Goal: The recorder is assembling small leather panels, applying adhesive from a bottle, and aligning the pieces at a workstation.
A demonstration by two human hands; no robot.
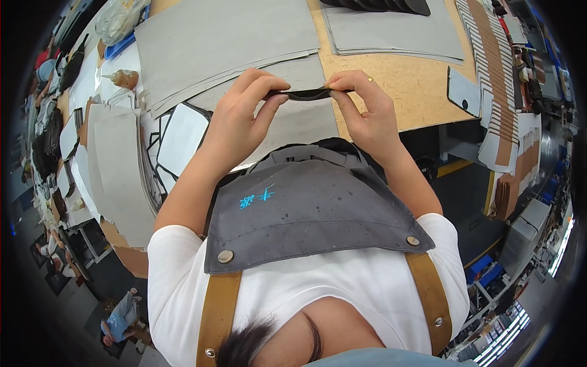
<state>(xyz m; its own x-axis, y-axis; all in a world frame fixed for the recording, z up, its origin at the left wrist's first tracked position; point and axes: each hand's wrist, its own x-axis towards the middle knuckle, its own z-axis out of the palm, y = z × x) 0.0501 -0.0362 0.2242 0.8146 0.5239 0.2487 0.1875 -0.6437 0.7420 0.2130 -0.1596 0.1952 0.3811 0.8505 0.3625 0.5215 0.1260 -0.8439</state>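
Note:
A thin black piece (309, 95), seen almost edge-on, is stretched between my two hands above the table. My left hand (244, 110) pinches one end between thumb and fingers. The other end is pinched by my right hand (370, 113), which wears a ring. The piece sags slightly in the middle, where a narrow gap shows between its edges. From this angle I cannot tell its full shape. Beneath and beyond it lie large grey sheets (229, 27). White panels with black borders (181, 136) rest beside my left forearm.
A squeeze bottle of brown liquid (125, 78) and a plastic bag (119, 21) in a blue tray are at left. Black pieces (385, 5) are stacked at the far side. At right are a black-edged white panel (463, 92) and a long row of brown-and-white strips (492, 79).

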